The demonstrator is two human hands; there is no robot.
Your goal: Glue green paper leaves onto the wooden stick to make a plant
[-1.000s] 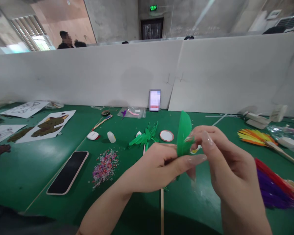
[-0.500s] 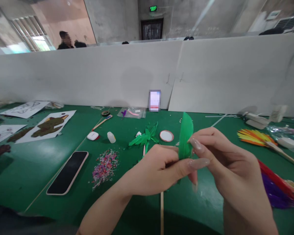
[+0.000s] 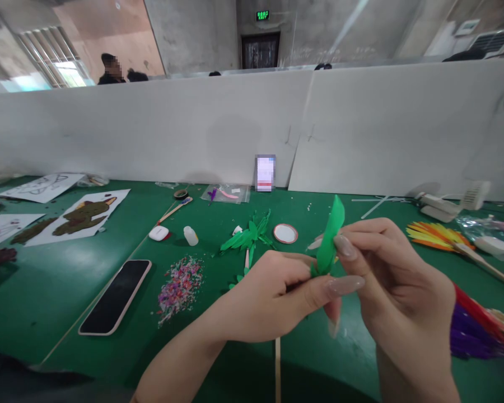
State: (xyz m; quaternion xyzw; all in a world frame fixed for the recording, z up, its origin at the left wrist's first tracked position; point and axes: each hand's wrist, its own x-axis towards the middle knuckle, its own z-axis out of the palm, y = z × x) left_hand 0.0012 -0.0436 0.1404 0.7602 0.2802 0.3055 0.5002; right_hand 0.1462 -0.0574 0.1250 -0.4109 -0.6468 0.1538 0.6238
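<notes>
My left hand (image 3: 273,296) is closed, its thumb and fingers pinching the base of an upright green leaf-shaped piece (image 3: 331,235). Smaller green bits poke out around that base. Against the right edge of the same piece press the thumb and fingers of my right hand (image 3: 399,291). A thin wooden stick (image 3: 278,369) runs from under my left hand toward the bottom edge; whether it is held is hidden. Beyond my left hand lies a bundle of similar green pieces (image 3: 250,238). A round white lid or dish with a red rim (image 3: 285,233) is behind my hands.
On the green table, a phone (image 3: 116,296), colourful scraps (image 3: 180,285), a small white bottle (image 3: 190,235) and a white case (image 3: 159,233) lie left. Yellow-orange (image 3: 437,236) and purple (image 3: 472,333) bundles lie right. A lit phone (image 3: 265,172) leans on the white partition (image 3: 151,134).
The green leaf-shaped piece has tilted and shifted right, and it looks narrower and more folded. My right hand has moved slightly right with it; my left hand stays almost in place.
</notes>
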